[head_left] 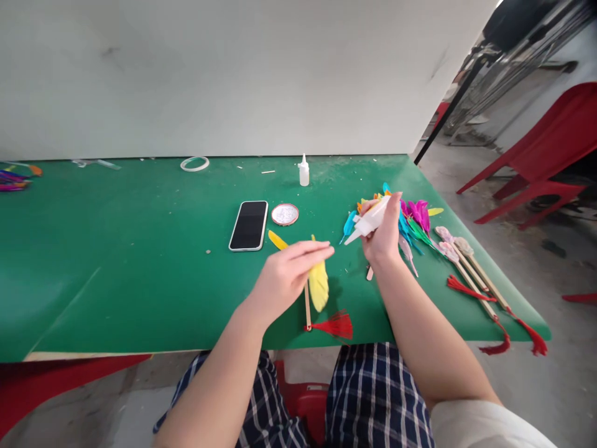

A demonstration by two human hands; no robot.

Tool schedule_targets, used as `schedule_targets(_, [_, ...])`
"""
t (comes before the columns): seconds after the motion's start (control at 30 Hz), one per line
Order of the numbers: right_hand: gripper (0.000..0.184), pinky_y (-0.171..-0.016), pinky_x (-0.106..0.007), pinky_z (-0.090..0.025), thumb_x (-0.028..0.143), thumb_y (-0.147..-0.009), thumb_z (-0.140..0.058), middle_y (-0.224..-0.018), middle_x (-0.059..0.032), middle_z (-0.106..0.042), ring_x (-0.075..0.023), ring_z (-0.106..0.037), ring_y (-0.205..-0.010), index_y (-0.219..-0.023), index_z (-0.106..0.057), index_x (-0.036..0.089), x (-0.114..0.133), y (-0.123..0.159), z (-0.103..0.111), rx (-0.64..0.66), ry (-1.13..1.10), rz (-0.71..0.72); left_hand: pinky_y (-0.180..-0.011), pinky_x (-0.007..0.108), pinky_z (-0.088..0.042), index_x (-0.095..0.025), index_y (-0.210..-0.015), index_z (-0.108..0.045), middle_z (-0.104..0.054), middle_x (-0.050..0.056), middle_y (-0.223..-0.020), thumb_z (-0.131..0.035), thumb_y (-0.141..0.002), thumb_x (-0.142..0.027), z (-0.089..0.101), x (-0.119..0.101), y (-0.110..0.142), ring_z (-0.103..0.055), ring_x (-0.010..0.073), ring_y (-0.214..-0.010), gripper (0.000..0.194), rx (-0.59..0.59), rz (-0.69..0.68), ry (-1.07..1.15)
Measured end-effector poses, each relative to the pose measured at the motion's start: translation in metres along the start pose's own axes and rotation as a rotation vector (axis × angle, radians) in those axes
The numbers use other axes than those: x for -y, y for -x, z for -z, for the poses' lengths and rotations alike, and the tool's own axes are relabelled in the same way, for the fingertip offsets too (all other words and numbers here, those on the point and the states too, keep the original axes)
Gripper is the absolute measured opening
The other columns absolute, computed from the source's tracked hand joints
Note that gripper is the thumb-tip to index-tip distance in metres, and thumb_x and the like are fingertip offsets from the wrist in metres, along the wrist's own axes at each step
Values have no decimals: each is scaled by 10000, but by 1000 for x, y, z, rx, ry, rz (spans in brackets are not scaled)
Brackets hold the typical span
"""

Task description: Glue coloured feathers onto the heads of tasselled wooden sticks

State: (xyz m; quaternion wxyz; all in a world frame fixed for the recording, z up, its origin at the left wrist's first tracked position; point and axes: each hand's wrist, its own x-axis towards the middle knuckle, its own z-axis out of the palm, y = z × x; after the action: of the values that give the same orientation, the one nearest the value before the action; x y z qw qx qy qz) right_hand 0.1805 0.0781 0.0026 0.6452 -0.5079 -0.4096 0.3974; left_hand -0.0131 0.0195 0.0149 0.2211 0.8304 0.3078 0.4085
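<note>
My left hand (291,270) is closed, pinching a yellow feather (319,287) that hangs from its fingers above the table. Partly covered by that hand is a wooden stick (307,305) with a red tassel (336,325) at its near end. A second yellow feather (277,240) pokes out behind the hand. My right hand (385,233) is wrapped round a white squeeze bottle (370,221), its pointed nozzle tilted down to the left, apart from the feather. Close behind the right hand lies a pile of coloured feathers (417,214), partly hidden.
On the green table (140,267) are a phone (249,225), a round lid-like disc (285,214), a small white dropper bottle (304,171) and a tape ring (194,163). Tasselled sticks (471,274) lie near the right edge. A pale panel (233,74) stands behind.
</note>
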Motion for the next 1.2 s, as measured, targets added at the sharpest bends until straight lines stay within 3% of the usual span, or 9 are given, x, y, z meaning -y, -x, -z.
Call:
schedule_targets(0.1, [651,-346,-247,-224,752,-733,-169,-554,6,-399,-82,-339,-388,-767,-506,196,-1,-3,2,-81,73,28,-915,361,-480,-221,-1067,-620,-616,57,-1147,-417,-844,-58,-10,0,2,-585,160,-1031,342,76,-124,-111])
schedule_targets(0.3, [619,-373,-266,-233,740,-735,-180,-549,0,-393,-111,-375,-417,-745,-488,204,-1,0,1,-137,131,72,-965,397,-440,-179,-1030,-628,-625,70,-1133,-426,-822,-24,-22,5,2,-596,148,-1015,329,103,-200,-113])
schedule_targets(0.53, [711,-421,-279,-281,747,-729,-58,-603,-46,-472,-144,-457,-489,-803,-514,206,-3,4,-1,-76,246,127,-871,307,-511,-149,-976,-654,-648,93,-1082,-427,-825,-41,-27,1,-1,-620,149,-976,293,75,-225,-85])
schedule_targets(0.77, [575,-395,-265,-274,705,-771,-180,-548,-20,-419,-123,-410,-452,-642,-444,211,2,8,-4,-87,166,75,-844,282,-521,-156,-994,-651,-642,92,-1093,-420,-827,-39,-31,2,-1,-626,148,-968,308,61,-207,-92])
schedule_targets(1.2, [624,-410,-274,-319,724,-760,-174,-530,-26,-426,-134,-447,-469,-651,-498,202,-1,8,-4,-58,214,41,-829,279,-524,-152,-987,-654,-641,100,-1090,-429,-813,-24,-31,3,-1,-629,151,-962,312,58,-207,-89])
